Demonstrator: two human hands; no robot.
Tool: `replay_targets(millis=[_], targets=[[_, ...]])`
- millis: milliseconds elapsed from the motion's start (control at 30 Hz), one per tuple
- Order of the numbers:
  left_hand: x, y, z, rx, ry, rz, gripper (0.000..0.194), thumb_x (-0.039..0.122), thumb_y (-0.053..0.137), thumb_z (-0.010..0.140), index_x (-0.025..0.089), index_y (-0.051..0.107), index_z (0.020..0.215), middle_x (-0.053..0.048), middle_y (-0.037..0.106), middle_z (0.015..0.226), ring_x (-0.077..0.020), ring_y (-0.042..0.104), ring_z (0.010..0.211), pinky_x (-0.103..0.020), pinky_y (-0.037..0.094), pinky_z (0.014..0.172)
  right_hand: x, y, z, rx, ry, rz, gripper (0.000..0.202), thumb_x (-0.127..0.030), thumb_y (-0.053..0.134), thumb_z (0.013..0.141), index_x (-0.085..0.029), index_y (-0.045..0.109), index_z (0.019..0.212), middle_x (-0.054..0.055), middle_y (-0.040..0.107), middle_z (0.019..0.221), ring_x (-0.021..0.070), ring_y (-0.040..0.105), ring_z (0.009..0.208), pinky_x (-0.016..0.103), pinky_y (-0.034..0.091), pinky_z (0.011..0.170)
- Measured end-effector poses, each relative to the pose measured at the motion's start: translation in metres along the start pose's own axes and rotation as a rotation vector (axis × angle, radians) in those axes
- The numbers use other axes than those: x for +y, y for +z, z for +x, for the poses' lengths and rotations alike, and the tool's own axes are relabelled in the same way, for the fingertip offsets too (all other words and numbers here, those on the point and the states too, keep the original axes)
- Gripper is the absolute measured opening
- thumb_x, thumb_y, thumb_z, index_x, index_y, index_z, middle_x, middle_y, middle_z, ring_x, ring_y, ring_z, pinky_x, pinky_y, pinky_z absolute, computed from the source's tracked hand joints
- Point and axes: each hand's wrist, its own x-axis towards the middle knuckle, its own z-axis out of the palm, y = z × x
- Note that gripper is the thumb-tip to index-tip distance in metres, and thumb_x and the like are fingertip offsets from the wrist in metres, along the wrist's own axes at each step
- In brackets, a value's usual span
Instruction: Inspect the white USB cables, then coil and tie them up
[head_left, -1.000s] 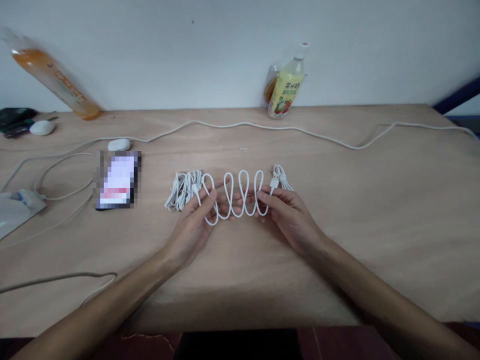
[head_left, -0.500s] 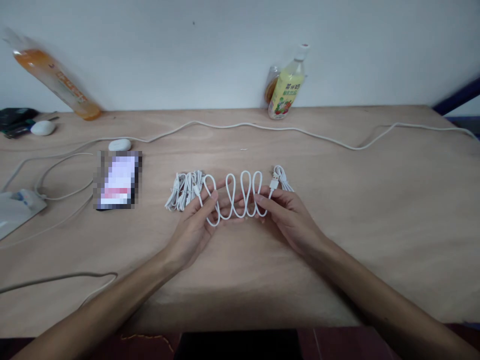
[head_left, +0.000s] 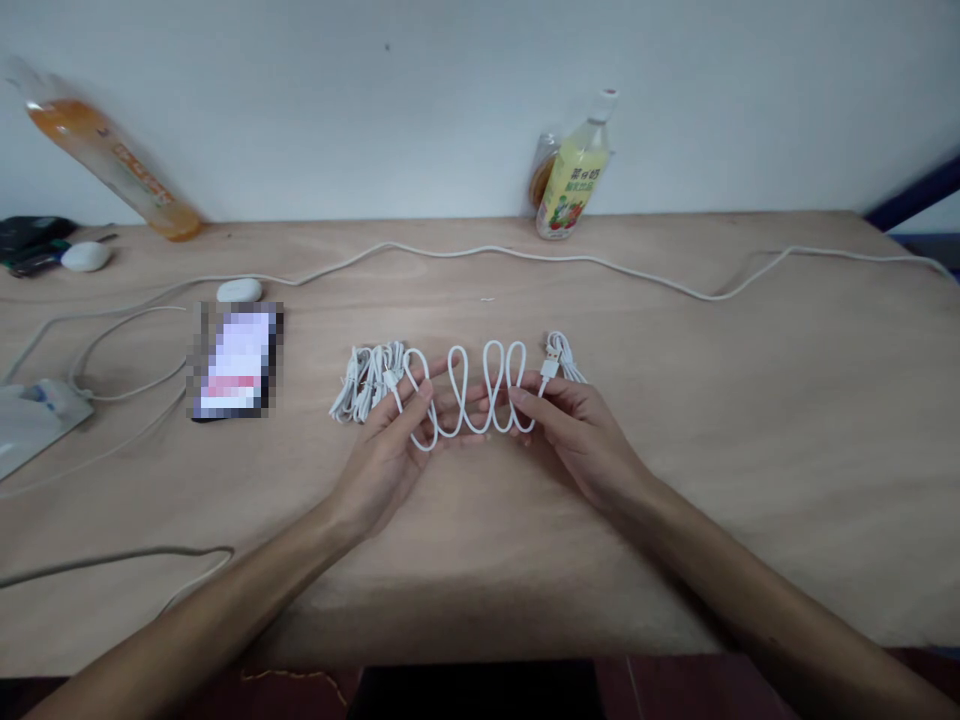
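A white USB charging cable (head_left: 458, 390) stretches in wavy loops between my two hands, above the table. My left hand (head_left: 395, 440) pinches its left end under the thumb, with a small plug sticking up by the index finger. At the other end, my right hand (head_left: 566, 420) presses the last loops between thumb and fingers, and the USB plug stands up beside them. Behind my left hand lies a pile of bundled white cables (head_left: 367, 380). Another coiled white cable (head_left: 566, 355) rests just beyond my right hand.
On the wooden table (head_left: 750, 420) a phone (head_left: 236, 360) lies at left, near a white earbud case (head_left: 239, 290). A long white cord (head_left: 495, 250) runs across the back. An orange drink bottle (head_left: 112, 165) and a yellow drink bottle (head_left: 574, 180) lean against the wall.
My left hand has shifted very slightly left, and the loops near it have spread a little wider. My right hand has stayed nearly still.
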Motion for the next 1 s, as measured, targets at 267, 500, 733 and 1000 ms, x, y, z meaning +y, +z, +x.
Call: replay_targets(millis=[267,500,733,1000], targets=[[-0.001,-0.001,0.0008,0.009,0.001,0.001,0.051,0.023,0.058,0.113,0.022,0.056,0.165,-0.016,0.084,0.129,-0.0341,0.08,0.122,-0.053,0.067,0.103,-0.0017,0.0004,-0.0004,0.035,-0.024,-0.039,0.03,-0.055,0.086,0.086,-0.026,0.086,0.087,0.004,0.079,0.086,0.0195,0.065,0.076,0.034,0.05,0.072],[-0.0008,-0.0007,0.0006,0.004,0.0,0.009,0.052,0.024,0.059,0.113,0.022,0.055,0.165,-0.016,0.085,0.126,-0.0342,0.08,0.123,-0.053,0.067,0.103,-0.0015,-0.0003,-0.0015,0.041,-0.018,-0.063,0.028,-0.053,0.084,0.088,-0.025,0.083,0.082,0.004,0.078,0.084,0.0205,0.067,0.078,0.036,0.052,0.075],[-0.0015,-0.0015,0.0019,-0.005,0.01,-0.004,0.051,0.023,0.056,0.114,0.021,0.054,0.165,-0.016,0.085,0.127,-0.0339,0.08,0.123,-0.054,0.065,0.106,-0.0002,-0.0018,0.0001,0.063,-0.035,-0.087,0.029,-0.052,0.083,0.088,-0.023,0.083,0.084,0.004,0.077,0.082,0.0181,0.063,0.072,0.033,0.047,0.068],[-0.002,-0.0004,0.0012,-0.009,0.01,-0.044,0.048,0.022,0.054,0.115,0.02,0.058,0.163,-0.016,0.084,0.128,-0.0341,0.08,0.123,-0.056,0.064,0.109,-0.0025,-0.0002,-0.0008,0.036,-0.047,-0.083,0.032,-0.055,0.083,0.088,-0.024,0.082,0.082,0.004,0.079,0.084,0.0194,0.067,0.077,0.033,0.051,0.071]])
